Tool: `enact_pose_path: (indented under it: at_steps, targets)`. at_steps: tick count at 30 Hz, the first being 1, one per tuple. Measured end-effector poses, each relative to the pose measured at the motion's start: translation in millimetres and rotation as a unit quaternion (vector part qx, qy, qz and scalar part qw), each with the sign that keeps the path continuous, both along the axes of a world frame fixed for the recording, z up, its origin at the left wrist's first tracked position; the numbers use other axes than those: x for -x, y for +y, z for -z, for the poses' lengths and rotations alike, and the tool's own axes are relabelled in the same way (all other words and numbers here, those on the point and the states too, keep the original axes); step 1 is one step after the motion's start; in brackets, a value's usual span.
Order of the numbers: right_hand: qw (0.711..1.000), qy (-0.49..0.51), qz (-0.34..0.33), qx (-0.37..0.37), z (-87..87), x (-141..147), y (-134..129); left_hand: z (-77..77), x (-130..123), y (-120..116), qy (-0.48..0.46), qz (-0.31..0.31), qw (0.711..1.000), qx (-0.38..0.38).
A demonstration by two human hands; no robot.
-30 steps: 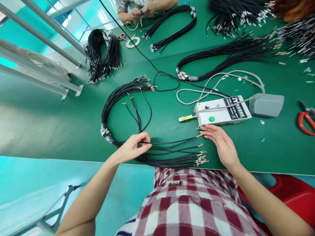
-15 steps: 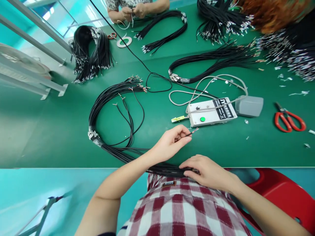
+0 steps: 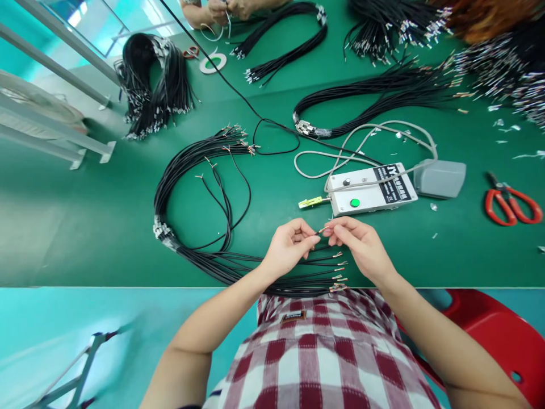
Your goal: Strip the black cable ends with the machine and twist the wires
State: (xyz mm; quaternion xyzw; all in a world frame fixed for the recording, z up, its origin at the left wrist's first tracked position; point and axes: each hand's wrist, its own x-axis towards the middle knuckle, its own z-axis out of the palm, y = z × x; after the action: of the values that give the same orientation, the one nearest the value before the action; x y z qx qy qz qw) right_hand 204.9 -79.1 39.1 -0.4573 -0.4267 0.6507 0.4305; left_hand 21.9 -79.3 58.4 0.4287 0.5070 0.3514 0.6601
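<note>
My left hand (image 3: 293, 244) pinches the end of one black cable, its tip pointing right. Close beside it, my right hand (image 3: 355, 241) has thumb and fingers closed on the thin wires at that cable's tip. Below both hands, a bundle of black cables (image 3: 238, 272) runs along the table's front edge, its stripped ends (image 3: 339, 278) fanned out to the right. The bundle curves round at the left, where white connectors (image 3: 164, 230) are gathered. A white box (image 3: 370, 190) with a green button and a yellow-green clip (image 3: 310, 203) lies just beyond my hands.
Red-handled cutters (image 3: 511, 201) and a grey block (image 3: 440, 179) lie to the right. More cable bundles (image 3: 157, 85) are at the far left and back. Another person's hands (image 3: 230, 10) work at the far edge. A red chair (image 3: 498, 346) stands at lower right.
My right hand has left the bundle at the table edge and come up to the cable tip by my left hand. The bundle's ends are now uncovered. The view has shifted slightly.
</note>
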Motion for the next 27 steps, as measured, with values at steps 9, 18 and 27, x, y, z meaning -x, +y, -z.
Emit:
enact_pose_path:
  at_steps: [9, 18, 27]
  targets:
    - [0.999, 0.019, 0.036, 0.027, 6.7, 13.2, 2.6, 6.3, 1.2, -2.0, -0.058, 0.000, 0.998, 0.015]
    - [0.999, -0.039, 0.010, -0.002, 1.3, 21.3, -1.6, 2.9, -7.6, 0.1, -0.071, -0.007, 0.997, -0.013]
    - [0.988, -0.130, -0.047, -0.062, 4.5, 12.2, 1.0, 16.5, -12.4, -2.3, -0.078, -0.094, 0.992, 0.004]
